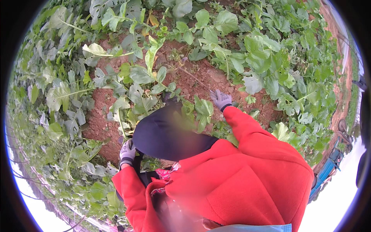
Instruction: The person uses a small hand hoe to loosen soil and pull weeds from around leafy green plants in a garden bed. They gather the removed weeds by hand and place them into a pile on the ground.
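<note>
My right hand (221, 99), in a pale grey-purple knit glove with dark print, reaches out low over the reddish soil. Its fingers close on the near end of a thin brown stem or stick (193, 76), which runs up and left across the ground. My left hand (127, 150), gloved alike, is down beside my bent knee in dark trousers (162, 133). A pale leaf stalk (120, 123) comes down to its fingers, which are partly hidden; whether they grip it is unclear. Between my knee and right hand stands a green leafy plant (204, 111).
Leafy brassica-like plants (258, 55), many leaves full of holes, surround the bare reddish soil (101, 119). A pale uprooted-looking leaf (97, 50) lies ahead to the left. At far right, beyond the plants, stands a blue vehicle or cart (326, 165) with a wheel.
</note>
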Tool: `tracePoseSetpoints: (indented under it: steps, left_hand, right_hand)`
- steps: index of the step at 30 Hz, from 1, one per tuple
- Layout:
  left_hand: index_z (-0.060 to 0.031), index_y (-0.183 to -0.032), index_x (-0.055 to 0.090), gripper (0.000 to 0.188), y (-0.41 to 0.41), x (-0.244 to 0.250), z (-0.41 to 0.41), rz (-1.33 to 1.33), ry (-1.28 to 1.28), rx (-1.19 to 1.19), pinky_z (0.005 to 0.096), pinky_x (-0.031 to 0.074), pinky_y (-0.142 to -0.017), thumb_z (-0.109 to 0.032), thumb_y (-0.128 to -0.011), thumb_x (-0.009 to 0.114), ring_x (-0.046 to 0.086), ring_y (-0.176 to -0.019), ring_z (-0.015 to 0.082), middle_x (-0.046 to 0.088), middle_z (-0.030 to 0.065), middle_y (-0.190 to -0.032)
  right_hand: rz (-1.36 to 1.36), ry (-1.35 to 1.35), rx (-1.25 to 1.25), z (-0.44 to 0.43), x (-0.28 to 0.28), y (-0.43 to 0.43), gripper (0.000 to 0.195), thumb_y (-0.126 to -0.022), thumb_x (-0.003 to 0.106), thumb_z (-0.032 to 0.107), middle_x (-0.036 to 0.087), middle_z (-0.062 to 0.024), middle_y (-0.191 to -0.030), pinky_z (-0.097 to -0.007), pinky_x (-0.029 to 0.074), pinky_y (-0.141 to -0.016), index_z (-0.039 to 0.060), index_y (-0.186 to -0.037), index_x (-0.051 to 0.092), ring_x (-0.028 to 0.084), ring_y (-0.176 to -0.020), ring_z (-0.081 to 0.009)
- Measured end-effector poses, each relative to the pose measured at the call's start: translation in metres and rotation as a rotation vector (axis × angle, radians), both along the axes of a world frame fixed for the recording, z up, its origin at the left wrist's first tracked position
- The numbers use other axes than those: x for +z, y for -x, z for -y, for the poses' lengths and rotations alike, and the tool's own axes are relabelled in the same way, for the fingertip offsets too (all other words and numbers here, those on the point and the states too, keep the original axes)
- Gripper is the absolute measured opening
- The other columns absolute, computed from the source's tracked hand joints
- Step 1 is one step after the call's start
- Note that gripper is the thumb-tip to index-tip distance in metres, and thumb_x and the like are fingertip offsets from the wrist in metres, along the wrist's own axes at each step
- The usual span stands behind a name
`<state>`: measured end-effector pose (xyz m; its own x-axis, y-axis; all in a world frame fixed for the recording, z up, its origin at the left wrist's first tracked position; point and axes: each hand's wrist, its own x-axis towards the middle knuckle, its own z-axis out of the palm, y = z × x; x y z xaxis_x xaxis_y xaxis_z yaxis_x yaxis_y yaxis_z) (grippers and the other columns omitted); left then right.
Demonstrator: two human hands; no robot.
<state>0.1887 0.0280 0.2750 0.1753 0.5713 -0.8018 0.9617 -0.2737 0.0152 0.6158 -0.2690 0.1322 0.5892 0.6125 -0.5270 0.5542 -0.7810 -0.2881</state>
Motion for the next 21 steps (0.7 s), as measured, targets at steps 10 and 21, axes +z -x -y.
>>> tracePoseSetpoints:
  steps: [10,21]
  left_hand:
    - [-0.0127,-0.120,0.051,0.046,0.023,-0.044,0.002,-0.051,0.055,-0.147,0.0393,0.043,-0.089,-0.030,-0.078,0.057,0.054,-0.105,0.0308,0.056,0.0132,-0.116]
    - [-0.0159,-0.122,0.049,0.052,-0.003,-0.006,0.005,-0.004,0.050,-0.021,0.0375,0.043,-0.090,-0.025,-0.074,0.065,0.053,-0.107,0.0290,0.055,0.0110,-0.117]
  right_hand:
    - [-0.044,0.205,-0.137,-0.033,-0.024,-0.014,0.052,-0.085,0.036,0.056,0.064,-0.0164,-0.097,-0.0462,0.045,-0.080,0.0114,-0.106,0.051,0.060,-0.094,-0.0343]
    - [-0.037,0.130,-0.146,-0.026,-0.009,0.003,0.056,-0.085,0.036,0.056,0.062,-0.0173,-0.105,-0.0444,0.044,-0.084,0.0108,-0.115,0.049,0.060,-0.095,-0.0333]
